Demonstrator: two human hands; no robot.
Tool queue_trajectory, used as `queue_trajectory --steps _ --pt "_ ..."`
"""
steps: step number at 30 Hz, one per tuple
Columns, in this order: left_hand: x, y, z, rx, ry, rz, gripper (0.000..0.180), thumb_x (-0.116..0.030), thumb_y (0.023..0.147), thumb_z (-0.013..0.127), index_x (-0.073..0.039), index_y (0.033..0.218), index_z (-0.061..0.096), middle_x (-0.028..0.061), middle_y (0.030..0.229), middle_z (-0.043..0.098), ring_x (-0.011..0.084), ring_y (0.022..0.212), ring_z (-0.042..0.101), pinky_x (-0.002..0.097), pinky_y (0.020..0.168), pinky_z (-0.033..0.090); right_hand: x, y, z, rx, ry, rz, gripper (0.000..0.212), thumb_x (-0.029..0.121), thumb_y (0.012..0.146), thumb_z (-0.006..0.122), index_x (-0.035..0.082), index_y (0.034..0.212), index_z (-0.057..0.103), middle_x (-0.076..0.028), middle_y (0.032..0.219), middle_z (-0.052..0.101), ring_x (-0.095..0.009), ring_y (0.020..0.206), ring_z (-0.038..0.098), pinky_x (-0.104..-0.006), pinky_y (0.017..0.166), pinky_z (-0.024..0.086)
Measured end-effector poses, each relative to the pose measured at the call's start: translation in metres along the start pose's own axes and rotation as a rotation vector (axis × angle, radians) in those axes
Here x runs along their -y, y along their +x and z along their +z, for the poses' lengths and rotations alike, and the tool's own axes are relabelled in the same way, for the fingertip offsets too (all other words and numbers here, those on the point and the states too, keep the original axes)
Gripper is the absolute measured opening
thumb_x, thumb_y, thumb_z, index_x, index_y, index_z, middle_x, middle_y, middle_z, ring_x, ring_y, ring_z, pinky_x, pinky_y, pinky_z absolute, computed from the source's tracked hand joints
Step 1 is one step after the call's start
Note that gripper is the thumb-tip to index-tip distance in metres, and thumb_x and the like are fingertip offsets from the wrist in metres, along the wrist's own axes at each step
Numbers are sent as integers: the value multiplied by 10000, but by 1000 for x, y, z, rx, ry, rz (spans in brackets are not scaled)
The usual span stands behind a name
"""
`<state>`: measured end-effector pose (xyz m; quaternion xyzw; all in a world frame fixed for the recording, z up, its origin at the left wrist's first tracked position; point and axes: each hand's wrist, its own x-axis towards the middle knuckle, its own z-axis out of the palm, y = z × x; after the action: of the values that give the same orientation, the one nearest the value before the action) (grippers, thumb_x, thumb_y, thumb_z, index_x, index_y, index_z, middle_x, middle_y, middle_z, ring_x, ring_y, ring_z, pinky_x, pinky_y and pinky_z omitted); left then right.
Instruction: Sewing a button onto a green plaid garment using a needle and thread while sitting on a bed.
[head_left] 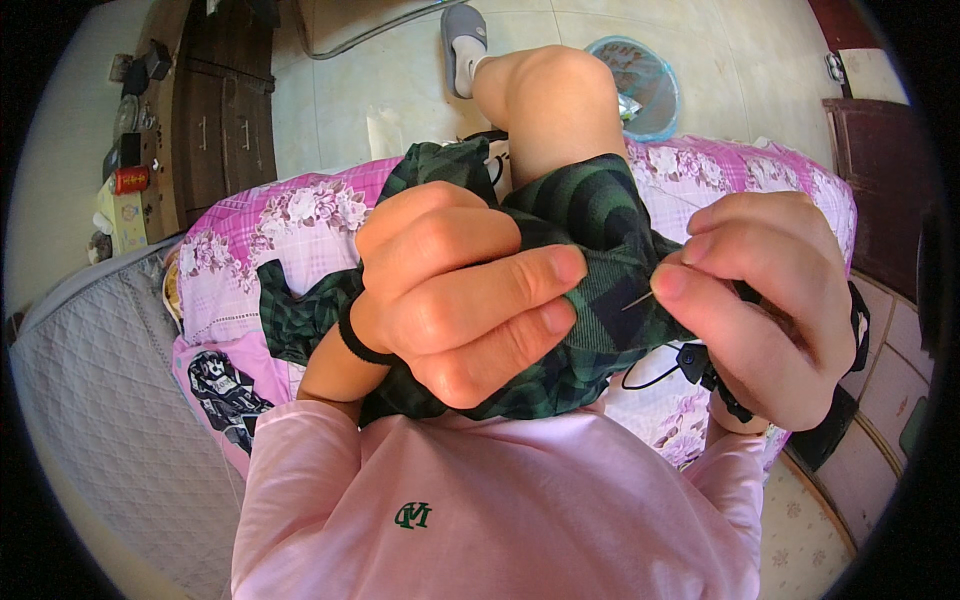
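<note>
Across my lap lies a green and black plaid cloth garment (pixel 600 215), bunched in folds. My left hand (pixel 450 290) is closed on it, thumb and forefinger pinching the fabric; a black band circles that wrist. Between the thumb and forefinger of my right hand (pixel 770 300) is a thin sewing needle (pixel 636 301). Its tip points down and left over a dark patch of the plaid, close to the cloth; I cannot tell if it touches. Below the right hand, a small black disc on a dark cord (pixel 690 357) hangs near the wrist.
I sit on a bed with a pink floral sheet (pixel 320 205). A lined waste bin (pixel 655 95) stands on the tiled floor beyond my knee, near a grey slipper (pixel 463 25) on my foot. Left are a quilted pad (pixel 100 350) and a dark wooden cabinet (pixel 225 120); drawers (pixel 875 340) stand right.
</note>
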<state>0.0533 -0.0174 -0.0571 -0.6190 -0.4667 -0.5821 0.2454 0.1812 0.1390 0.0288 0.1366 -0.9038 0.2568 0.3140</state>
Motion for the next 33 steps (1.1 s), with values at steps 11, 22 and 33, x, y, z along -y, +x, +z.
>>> queue_trajectory --steps 11,22,33 --pt "3 0 2 -8 8 17 320 -39 626 733 -45 907 581 94 949 644 180 637 540 269 449 391 2 -1 0 10 -66 15 338 142 530 680 -30 821 676 -132 802 608 -243 635 574 -296 526 470" --pt "15 22 -8 321 71 -55 241 -110 654 726 -22 869 660 122 873 658 204 634 595 267 501 452 -14 2 -3 167 -232 -27 322 91 529 678 11 840 698 -88 835 617 -256 741 595 -313 599 469" --pt "16 43 -13 512 -443 -822 147 -132 828 730 3 828 672 76 768 655 155 677 615 251 638 471 -50 3 4 263 201 69 191 -30 624 707 -12 807 659 -98 838 629 -261 745 605 -321 636 484"
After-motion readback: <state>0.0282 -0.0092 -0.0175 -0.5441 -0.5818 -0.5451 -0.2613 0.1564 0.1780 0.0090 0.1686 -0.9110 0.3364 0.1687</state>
